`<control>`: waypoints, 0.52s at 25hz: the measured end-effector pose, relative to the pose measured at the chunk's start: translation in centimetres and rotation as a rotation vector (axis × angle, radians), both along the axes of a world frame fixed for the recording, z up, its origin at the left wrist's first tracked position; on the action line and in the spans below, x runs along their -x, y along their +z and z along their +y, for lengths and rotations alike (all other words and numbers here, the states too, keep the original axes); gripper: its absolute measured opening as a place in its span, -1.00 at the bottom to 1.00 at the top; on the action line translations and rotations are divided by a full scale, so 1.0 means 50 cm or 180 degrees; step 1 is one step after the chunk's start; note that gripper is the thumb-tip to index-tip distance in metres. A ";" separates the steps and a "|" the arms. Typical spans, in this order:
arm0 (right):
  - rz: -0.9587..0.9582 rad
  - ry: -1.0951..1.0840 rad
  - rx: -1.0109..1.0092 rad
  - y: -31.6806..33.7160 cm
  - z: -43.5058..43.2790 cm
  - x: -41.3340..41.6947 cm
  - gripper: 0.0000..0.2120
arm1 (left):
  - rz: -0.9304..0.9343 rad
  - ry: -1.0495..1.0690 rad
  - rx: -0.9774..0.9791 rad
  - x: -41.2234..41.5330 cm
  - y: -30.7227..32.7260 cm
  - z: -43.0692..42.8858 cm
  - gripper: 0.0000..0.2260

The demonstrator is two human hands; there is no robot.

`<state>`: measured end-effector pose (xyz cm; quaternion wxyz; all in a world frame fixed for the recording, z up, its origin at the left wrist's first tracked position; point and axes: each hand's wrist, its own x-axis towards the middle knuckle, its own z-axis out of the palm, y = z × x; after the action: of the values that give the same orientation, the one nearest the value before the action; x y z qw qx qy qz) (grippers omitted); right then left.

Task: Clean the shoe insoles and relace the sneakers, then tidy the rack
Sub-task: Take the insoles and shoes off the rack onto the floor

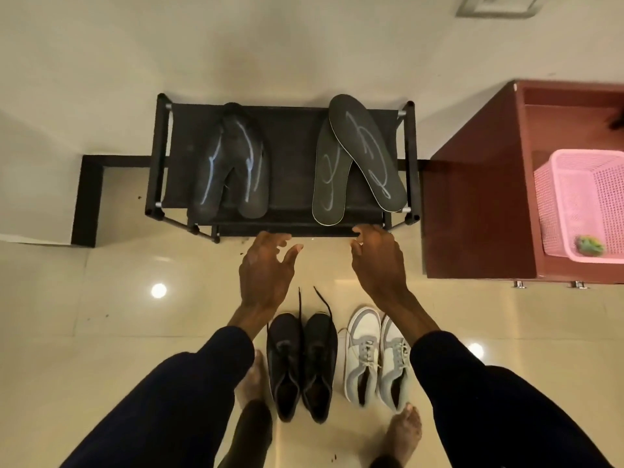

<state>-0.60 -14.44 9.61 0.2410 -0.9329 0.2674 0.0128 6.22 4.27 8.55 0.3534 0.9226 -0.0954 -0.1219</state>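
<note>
Just beyond both empty hands (266, 268) lie insoles (358, 160).

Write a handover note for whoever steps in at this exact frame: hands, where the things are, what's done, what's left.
Left hand and right hand: both open and empty, near the rack's front edge.
Top shelf: left insole pair and right insole pair, all still chalk-marked.
Floor: black sneakers with laces loose; white-grey sneakers laced.
Done: insoles out.
Left: clean insoles, refit them, relace the black pair, tidy the rack.
</note>
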 end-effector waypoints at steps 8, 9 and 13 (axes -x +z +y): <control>-0.0097 -0.0503 0.0311 -0.009 -0.069 -0.050 -0.72 | 0.0681 0.0479 0.0375 -0.034 -0.037 -0.076 -0.62; -0.0107 -0.0518 0.0419 -0.016 -0.084 -0.058 -0.69 | 0.0892 0.0583 0.0485 -0.037 -0.040 -0.097 -0.66; 0.0252 -0.0630 0.0846 -0.030 -0.122 -0.101 -0.52 | 0.1746 0.1380 0.0992 -0.062 -0.046 -0.158 -0.76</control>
<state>4.44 -20.52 8.09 0.1049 -0.9244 0.3666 -0.0097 9.32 -3.63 6.24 0.5194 0.7897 0.1826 -0.2707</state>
